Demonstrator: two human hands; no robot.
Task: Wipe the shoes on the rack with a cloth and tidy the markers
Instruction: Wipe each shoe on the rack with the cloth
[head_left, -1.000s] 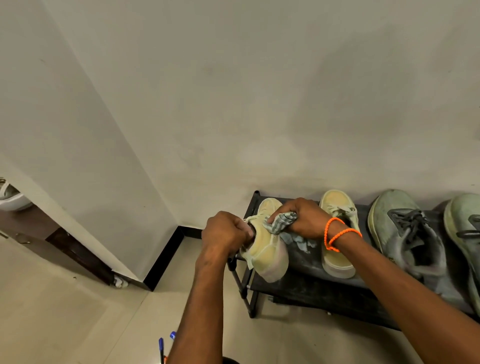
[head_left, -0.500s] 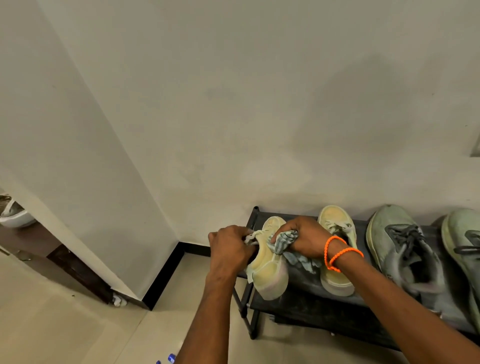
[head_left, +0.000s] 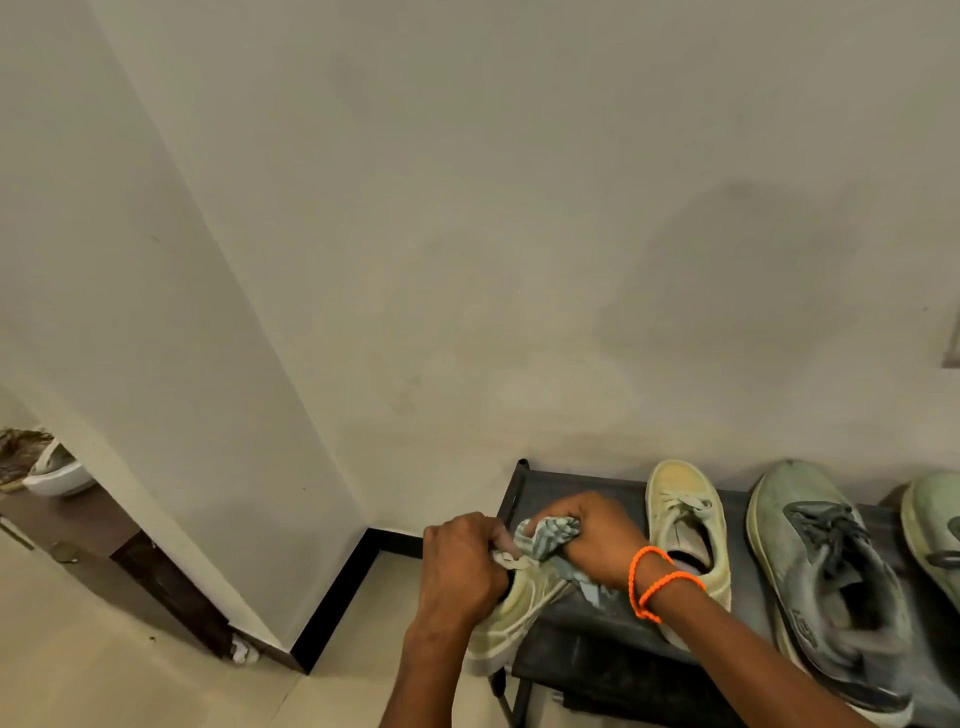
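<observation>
A pale yellow sneaker (head_left: 511, 621) is tilted at the left end of the black shoe rack (head_left: 587, 613), its heel hanging past the rack's front edge. My left hand (head_left: 462, 569) grips it around the collar and laces. My right hand (head_left: 592, 540), with orange bands at the wrist, holds a bunched blue-grey striped cloth (head_left: 550, 538) against the top of the shoe. Its yellow mate (head_left: 685, 525) stands upright on the rack just to the right. No markers are in view.
A grey-green sneaker (head_left: 826, 577) with dark laces and part of another (head_left: 935, 519) sit further right on the rack. The wall rises right behind it. A wall corner with black skirting (head_left: 337, 603) and a doorway stand to the left; tiled floor lies below.
My view has tipped upward, so the rack sits lower in frame and the markers on the floor have left it. My hands have drawn closer together over the shoe's front; the cloth covers the toe.
</observation>
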